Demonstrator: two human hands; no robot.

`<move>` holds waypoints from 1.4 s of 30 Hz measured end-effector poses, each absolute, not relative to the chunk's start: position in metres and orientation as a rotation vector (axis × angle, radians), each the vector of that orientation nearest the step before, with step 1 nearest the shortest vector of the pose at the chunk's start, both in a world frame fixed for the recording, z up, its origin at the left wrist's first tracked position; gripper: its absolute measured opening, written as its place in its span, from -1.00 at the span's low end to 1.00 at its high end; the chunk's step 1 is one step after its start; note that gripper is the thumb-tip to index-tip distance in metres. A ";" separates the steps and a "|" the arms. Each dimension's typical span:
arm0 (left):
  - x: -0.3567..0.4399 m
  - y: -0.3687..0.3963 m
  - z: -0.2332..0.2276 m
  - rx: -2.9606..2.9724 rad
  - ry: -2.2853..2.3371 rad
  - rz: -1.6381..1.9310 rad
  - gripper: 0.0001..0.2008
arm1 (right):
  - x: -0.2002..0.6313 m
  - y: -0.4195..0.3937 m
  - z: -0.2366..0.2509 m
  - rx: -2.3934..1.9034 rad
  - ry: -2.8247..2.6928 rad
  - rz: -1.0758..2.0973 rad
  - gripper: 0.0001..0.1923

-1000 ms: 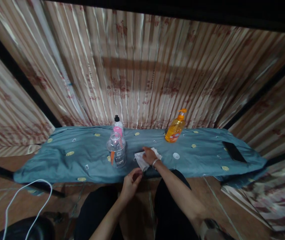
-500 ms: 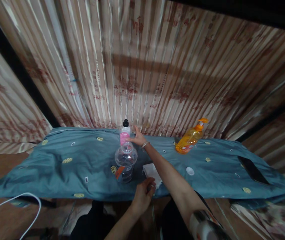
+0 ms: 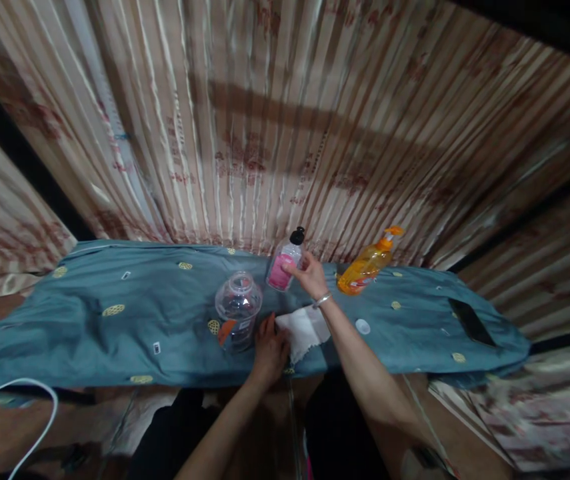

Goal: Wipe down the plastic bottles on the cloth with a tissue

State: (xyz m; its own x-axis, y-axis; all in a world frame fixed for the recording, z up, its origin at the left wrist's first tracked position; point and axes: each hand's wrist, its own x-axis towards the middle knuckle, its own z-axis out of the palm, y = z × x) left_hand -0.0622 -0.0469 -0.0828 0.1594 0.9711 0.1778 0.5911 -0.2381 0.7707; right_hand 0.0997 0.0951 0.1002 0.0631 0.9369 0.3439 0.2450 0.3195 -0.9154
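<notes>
Pink-label bottle lifted off the tabletop, cloth pinned flat – work looks early/mid, nothing wiped or poured yet as far as visible.

Room first: striped beige-red curtain [image 3: 285, 133] all along the back w/ dark frame bars; low tabletop [image 3: 89, 327] under a teal patterned cover, floor reddish-brown, white cable [image 3: 35, 393] at lower left. On the cover: clear plastic jar [image 3: 237, 311] upright at centre, orange pump bottle [image 3: 367, 265] to the right near the curtain, dark phone [image 3: 471, 321] far right, small white cap [image 3: 363, 326] lying apart. White cloth [image 3: 305, 331] spread just right of the jar. Left hand [image 3: 267, 349] rests flat at the cloth's left edge, fingers not curled round anything. Right hand [image 3: 309, 273] has its grip closed round the small pink-label bottle [image 3: 285, 267], tilted, black cap on, held in the air betw. jar & pump bottle.
</notes>
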 end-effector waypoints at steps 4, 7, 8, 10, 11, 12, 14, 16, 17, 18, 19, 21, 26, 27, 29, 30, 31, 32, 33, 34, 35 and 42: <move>-0.057 -0.029 -0.089 1.924 1.494 0.950 -0.50 | 0.142 0.055 0.098 -1.215 -1.254 0.813 -0.17; -0.056 -0.013 -0.093 1.910 1.494 1.026 -0.49 | 0.158 0.031 0.092 -1.191 -1.181 0.829 -0.18; -0.056 -0.009 -0.093 1.901 1.497 1.058 -0.49 | 0.161 0.025 0.090 -1.186 -1.165 0.832 -0.19; -0.057 -0.002 -0.093 1.877 1.508 1.126 -0.48 | 0.165 0.018 0.087 -1.176 -1.146 0.845 -0.22; -0.057 -0.001 -0.092 1.863 1.513 1.161 -0.48 | 0.166 0.016 0.086 -1.167 -1.141 0.859 -0.22; -0.057 -0.001 -0.091 1.848 1.517 1.194 -0.47 | 0.167 0.015 0.085 -1.152 -1.136 0.879 -0.23; -0.056 -0.004 -0.087 1.822 1.508 1.250 -0.43 | 0.166 0.014 0.083 -1.116 -1.128 0.927 -0.23; -0.051 -0.011 -0.083 1.800 1.476 1.281 -0.37 | 0.163 0.014 0.080 -1.100 -1.133 0.970 -0.20; -0.049 -0.014 -0.081 1.789 1.454 1.288 -0.34 | 0.160 0.013 0.078 -1.103 -1.143 0.984 -0.18; -0.045 -0.017 -0.079 1.776 1.432 1.290 -0.30 | 0.157 0.012 0.075 -1.109 -1.157 0.996 -0.17; -0.042 -0.018 -0.077 1.759 1.413 1.290 -0.26 | 0.154 0.010 0.072 -1.112 -1.169 1.006 -0.16; -0.036 -0.019 -0.074 1.716 1.384 1.291 -0.18 | 0.146 0.007 0.066 -1.098 -1.178 1.038 -0.17; -0.027 -0.011 -0.068 1.575 1.378 1.303 -0.28 | 0.131 0.003 0.055 -1.046 -1.184 1.115 -0.20; -0.026 -0.009 -0.067 1.552 1.381 1.306 -0.34 | 0.131 0.003 0.055 -1.044 -1.192 1.106 -0.20; -0.026 -0.007 -0.066 1.517 1.390 1.312 -0.44 | 0.133 0.007 0.059 -1.032 -1.186 1.056 -0.19; -0.026 -0.006 -0.066 1.505 1.397 1.316 -0.47 | 0.134 0.010 0.062 -1.017 -1.168 1.022 -0.18; -0.027 -0.006 -0.066 1.497 1.407 1.317 -0.48 | 0.136 0.013 0.066 -0.998 -1.142 0.988 -0.18; -0.027 -0.006 -0.067 1.493 1.416 1.316 -0.48 | 0.137 0.017 0.069 -0.978 -1.113 0.961 -0.19; -0.027 -0.007 -0.067 1.492 1.425 1.313 -0.48 | 0.138 0.020 0.073 -0.960 -1.086 0.942 -0.22; -0.027 -0.007 -0.068 1.493 1.433 1.307 -0.48 | 0.138 0.024 0.076 -0.948 -1.066 0.933 -0.25; -0.027 -0.008 -0.069 1.495 1.439 1.301 -0.48 | 0.137 0.027 0.078 -0.946 -1.053 0.929 -0.29; -0.027 -0.009 -0.071 1.513 1.453 1.254 -0.50 | 0.130 0.036 0.077 -1.003 -1.109 0.937 -0.52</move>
State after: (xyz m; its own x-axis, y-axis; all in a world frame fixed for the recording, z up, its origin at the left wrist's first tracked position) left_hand -0.0267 -0.0091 -0.0706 -0.0890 0.9798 0.1789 0.3203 -0.1419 0.9366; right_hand 0.1300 0.0357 0.0774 0.1932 0.9470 0.2568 -0.0950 0.2785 -0.9557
